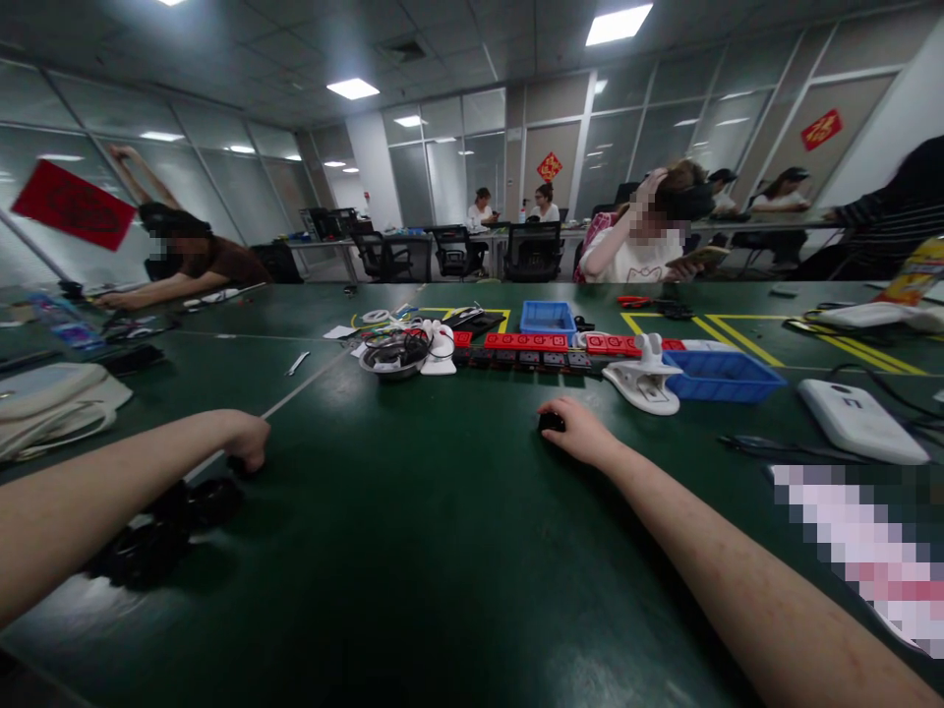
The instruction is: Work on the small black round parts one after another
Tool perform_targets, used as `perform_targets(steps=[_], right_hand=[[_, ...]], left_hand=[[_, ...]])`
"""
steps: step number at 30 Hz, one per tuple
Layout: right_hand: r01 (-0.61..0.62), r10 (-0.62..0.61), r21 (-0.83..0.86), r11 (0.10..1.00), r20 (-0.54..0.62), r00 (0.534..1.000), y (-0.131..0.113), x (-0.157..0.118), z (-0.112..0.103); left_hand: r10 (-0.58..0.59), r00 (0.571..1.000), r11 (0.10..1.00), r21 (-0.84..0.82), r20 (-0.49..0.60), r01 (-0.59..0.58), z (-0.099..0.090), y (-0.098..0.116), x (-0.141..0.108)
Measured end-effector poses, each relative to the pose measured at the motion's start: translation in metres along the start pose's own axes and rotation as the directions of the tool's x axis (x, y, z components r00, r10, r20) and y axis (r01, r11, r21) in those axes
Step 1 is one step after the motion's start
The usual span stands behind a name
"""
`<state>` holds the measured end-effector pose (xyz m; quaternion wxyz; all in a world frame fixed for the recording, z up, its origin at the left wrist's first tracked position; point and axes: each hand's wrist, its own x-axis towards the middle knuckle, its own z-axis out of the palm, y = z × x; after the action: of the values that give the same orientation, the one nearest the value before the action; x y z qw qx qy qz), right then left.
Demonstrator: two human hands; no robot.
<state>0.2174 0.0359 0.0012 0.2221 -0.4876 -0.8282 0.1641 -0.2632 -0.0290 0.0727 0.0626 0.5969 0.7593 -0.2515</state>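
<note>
Right hand [582, 435] closes thumb and fingers on a small black object [552, 423] between the green desk [413, 511]'s near and far edges, while left hand [249, 442], grip indiscernible, reaches down beside black items [213, 503] nearer the near edge.

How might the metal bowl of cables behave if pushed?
The metal bowl would probably slide without bending; its smooth, shiny wall looks rigid. The tangled cables look floppy and, heaped at the rim, might shift or spill.
</note>
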Motion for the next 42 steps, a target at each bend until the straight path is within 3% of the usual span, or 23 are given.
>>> perform_targets(steps=[3, 6, 8, 11, 13, 15, 18, 20, 23, 27, 31, 33, 38, 42], right_hand=[[0.0, 0.0, 0.011, 1.0, -0.001, 1.0, -0.001, 0.0, -0.001], [0.0, 0.0, 0.031, 1.0, -0.008, 1.0, -0.001, 0.0, -0.001], [0.001, 0.0, 0.055, 0.999, -0.019, 1.0, -0.001, 0.0, 0.0], [0.007, -0.003, 0.109, 0.994, -0.036, 0.999, -0.003, -0.002, 0.003], [0.016, -0.011, 0.144, 0.989, -0.037, 0.999, -0.006, -0.004, 0.006], [0.044, -0.04, 0.188, 0.981, -0.024, 0.999, -0.01, -0.006, 0.01], [0.1, -0.104, 0.305, 0.947, -0.003, 0.995, -0.011, -0.007, 0.011], [0.1, -0.094, 0.349, 0.932, -0.032, 0.995, -0.006, -0.005, 0.009], [0.039, -0.004, 0.324, 0.945, -0.109, 0.994, 0.008, -0.001, 0.004], [-0.048, 0.093, 0.262, 0.964, -0.163, 0.982, 0.021, 0.003, 0.003], [-0.055, 0.083, 0.179, 0.982, -0.153, 0.985, 0.018, 0.002, 0.005], [-0.052, 0.07, 0.134, 0.99, -0.137, 0.988, 0.013, 0.001, 0.006], [-0.055, 0.059, 0.037, 0.998, -0.113, 0.992, 0.007, 0.0, 0.006], [-0.045, 0.043, -0.021, 0.999, -0.104, 0.994, 0.006, -0.001, 0.008]], left_hand=[[-0.03, 0.999, 0.998, 0.055, 0.025, 0.029, -0.014, 0.006, -0.003], [0.033, 0.991, 0.996, 0.09, -0.13, -0.021, -0.039, 0.032, -0.007], [0.138, 0.966, 0.988, 0.099, -0.217, -0.119, -0.053, 0.065, -0.012], [0.311, 0.911, 0.95, 0.078, -0.27, -0.301, -0.062, 0.134, -0.023], [0.496, 0.793, 0.853, 0.03, -0.352, -0.521, -0.06, 0.182, -0.032], [0.616, 0.649, 0.735, 0.028, -0.446, -0.678, -0.055, 0.224, -0.039], [0.692, 0.466, 0.582, 0.043, -0.551, -0.812, -0.048, 0.268, -0.045], [0.697, 0.403, 0.535, 0.057, -0.593, -0.843, -0.047, 0.286, -0.044], [0.743, 0.361, 0.5, 0.11, -0.563, -0.859, -0.047, 0.303, -0.038], [0.797, 0.364, 0.488, 0.158, -0.482, -0.859, -0.046, 0.308, -0.028], [0.774, 0.412, 0.54, 0.163, -0.481, -0.826, -0.038, 0.285, -0.017], [0.754, 0.45, 0.578, 0.158, -0.478, -0.8, -0.03, 0.261, -0.01], [0.619, 0.626, 0.737, 0.075, -0.475, -0.672, -0.003, 0.174, 0.007], [0.48, 0.738, 0.843, 0.017, -0.474, -0.537, 0.017, 0.106, 0.007]])
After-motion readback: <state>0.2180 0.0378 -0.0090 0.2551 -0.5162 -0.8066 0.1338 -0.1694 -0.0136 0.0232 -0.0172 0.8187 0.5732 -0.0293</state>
